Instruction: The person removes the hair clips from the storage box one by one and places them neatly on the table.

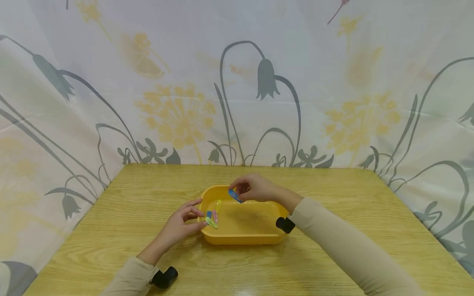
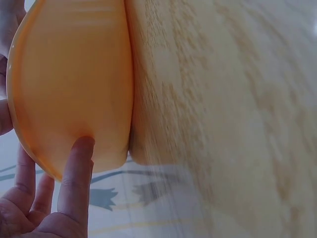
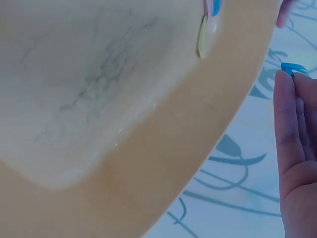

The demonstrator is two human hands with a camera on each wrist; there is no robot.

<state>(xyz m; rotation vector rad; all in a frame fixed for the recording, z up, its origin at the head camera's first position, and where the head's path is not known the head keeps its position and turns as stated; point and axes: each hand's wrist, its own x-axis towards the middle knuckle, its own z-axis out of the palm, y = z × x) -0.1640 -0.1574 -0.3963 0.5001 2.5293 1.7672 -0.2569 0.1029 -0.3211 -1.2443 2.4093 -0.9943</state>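
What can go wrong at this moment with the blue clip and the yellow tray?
The right hand pinches the blue clip only at its end, above the yellow tray's far rim, so it might fall outside. The left hand merely touches the tray's side; a bump could slide it and disturb the clips inside.

Soft, even light; faint glare on the table [image 1: 244, 290] near edge; both wrist views blurred, perhaps by closeness.

Staged recording setup, not a lived-in room: bare wood-grain surface [image 1: 333, 255] boxed in on three sides by a hung floral-print curtain [image 1: 237, 82]. No furniture, walls or appliances visible. Room type can't be told.
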